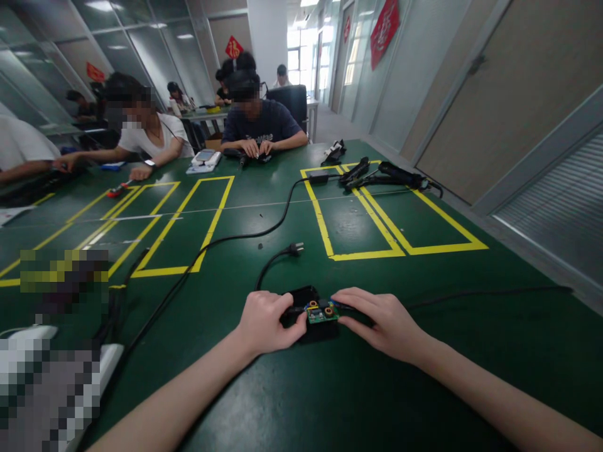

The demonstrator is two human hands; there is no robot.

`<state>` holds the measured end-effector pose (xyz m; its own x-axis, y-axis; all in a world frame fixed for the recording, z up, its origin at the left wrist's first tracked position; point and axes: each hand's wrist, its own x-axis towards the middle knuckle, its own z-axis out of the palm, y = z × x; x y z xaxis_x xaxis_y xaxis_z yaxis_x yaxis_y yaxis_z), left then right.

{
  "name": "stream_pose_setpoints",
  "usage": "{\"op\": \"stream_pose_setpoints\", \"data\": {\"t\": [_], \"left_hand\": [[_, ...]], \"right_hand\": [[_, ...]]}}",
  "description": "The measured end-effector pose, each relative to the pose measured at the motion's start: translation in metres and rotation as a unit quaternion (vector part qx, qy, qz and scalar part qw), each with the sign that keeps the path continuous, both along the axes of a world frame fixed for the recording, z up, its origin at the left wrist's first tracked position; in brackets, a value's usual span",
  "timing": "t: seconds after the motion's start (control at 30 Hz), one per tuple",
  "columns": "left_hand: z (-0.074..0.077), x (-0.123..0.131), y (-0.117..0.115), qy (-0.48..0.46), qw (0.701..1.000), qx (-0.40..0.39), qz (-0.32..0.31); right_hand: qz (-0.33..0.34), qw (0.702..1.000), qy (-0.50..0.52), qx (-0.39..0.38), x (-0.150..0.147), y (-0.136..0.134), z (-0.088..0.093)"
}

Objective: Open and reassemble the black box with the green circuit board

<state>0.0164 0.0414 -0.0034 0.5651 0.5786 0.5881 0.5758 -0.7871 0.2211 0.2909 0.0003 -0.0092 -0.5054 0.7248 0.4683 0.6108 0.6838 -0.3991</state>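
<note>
A small green circuit board (323, 316) with copper coils sits between my two hands, over the parts of an open black plastic case (320, 334). My left hand (264, 321) pinches the board's left end with thumb and index finger, where a black cable joins it. On the opposite end, my right hand (384, 320) holds the board between thumb and fingers; a black cord (485, 293) runs away to the right from there. Beyond my left hand lies a power plug (296, 248) on a short black cable. My fingers partly hide the board's ends.
Yellow tape (367, 255) marks rectangles on the green table (264, 402). A long black cable (226, 238) crosses it toward black devices (377, 174) at the far right. Co-workers (261, 125) sit across the table, near a red-handled tool (117, 190). Blurred-out items stand at left.
</note>
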Motion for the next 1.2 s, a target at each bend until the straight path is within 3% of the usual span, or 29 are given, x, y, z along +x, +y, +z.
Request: {"op": "stream_pose_setpoints", "data": {"t": [0.4,0.63,0.87,1.2], "left_hand": [[-0.0008,0.0033,0.0018,0.033,0.999,-0.024,0.034],[-0.0031,0.0030,0.0024,0.033,0.999,-0.020,0.016],[-0.0045,0.0041,0.0021,0.027,0.999,-0.017,0.006],[-0.0049,0.0027,0.0020,0.023,0.998,-0.016,-0.052]], "right_hand": [[-0.017,0.999,-0.052,-0.003,-0.0018,0.0029,-0.0015],[0.005,0.996,-0.065,0.059,-0.0060,0.0010,0.0019],[-0.030,0.995,-0.085,0.045,-0.0099,0.0016,-0.0027],[-0.015,0.996,-0.076,0.042,-0.0083,-0.0020,-0.0014]]}}
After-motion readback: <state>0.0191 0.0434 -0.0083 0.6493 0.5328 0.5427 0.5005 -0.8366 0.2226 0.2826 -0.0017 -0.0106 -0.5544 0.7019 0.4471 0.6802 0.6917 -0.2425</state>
